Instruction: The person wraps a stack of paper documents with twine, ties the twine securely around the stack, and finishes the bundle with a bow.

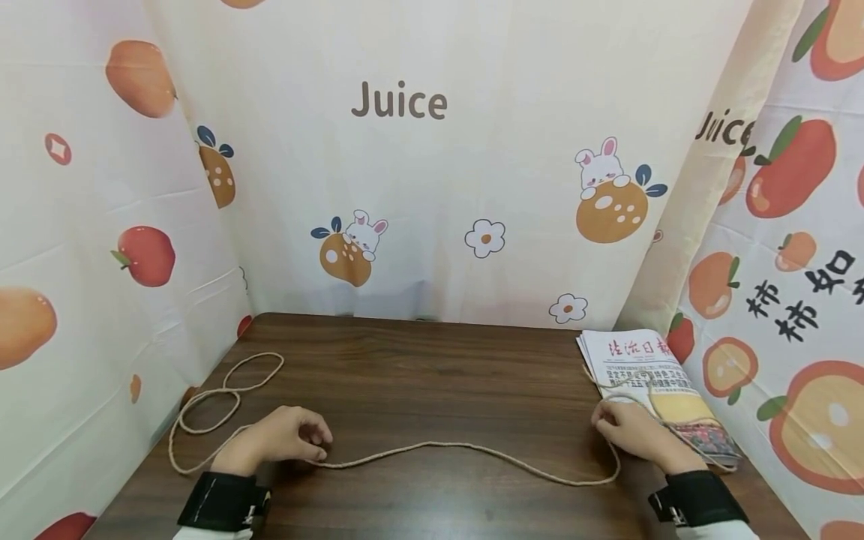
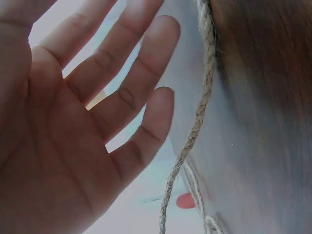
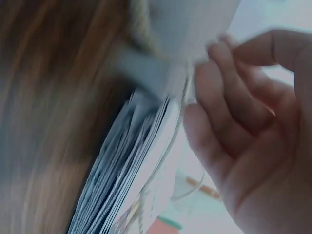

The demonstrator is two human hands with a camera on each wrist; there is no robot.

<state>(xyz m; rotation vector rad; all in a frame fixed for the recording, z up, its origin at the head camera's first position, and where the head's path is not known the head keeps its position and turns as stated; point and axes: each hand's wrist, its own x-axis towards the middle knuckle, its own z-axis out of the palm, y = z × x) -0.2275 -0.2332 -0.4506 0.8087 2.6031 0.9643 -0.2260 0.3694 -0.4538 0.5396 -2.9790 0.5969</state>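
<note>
A thin twisted rope (image 1: 466, 445) lies in a long wavy line across the brown table between both hands. Its left end forms loose loops (image 1: 232, 390) by the table's left edge. Close to the rope is my left hand (image 1: 280, 436), fingers loosely bent; in the left wrist view the rope (image 2: 197, 122) runs past the fingertips, outside the palm. My right hand (image 1: 631, 429) hovers beside a folded stack of newspapers (image 1: 648, 367), thumb and fingers loosely curled. Near those fingertips, the rope (image 3: 163, 161) passes over the papers; the right wrist view is blurred.
The dark wooden table (image 1: 432, 375) is enclosed by a printed fabric curtain (image 1: 432, 172) at the back and both sides. The newspapers sit at the table's right edge, with rope loops across them. Black bands (image 1: 219, 501) circle both wrists.
</note>
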